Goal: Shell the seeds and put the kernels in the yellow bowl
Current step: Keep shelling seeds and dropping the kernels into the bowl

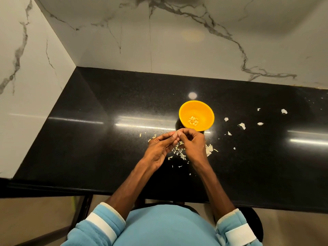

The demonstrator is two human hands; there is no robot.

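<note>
Our left hand (159,150) and right hand (192,142) are held together over the dark surface (106,153). The fingers are curled, and the tips meet and pinch a seed between them. The yellow bowl (205,110) stands just beyond the fingertips, with a few kernels (193,120) inside. Broken shells (177,152) lie under the hands. The seed itself is hidden by the fingertips.

Hands (193,142) fingertip-to-fingertip near yellow bowl (204,110)
</note>
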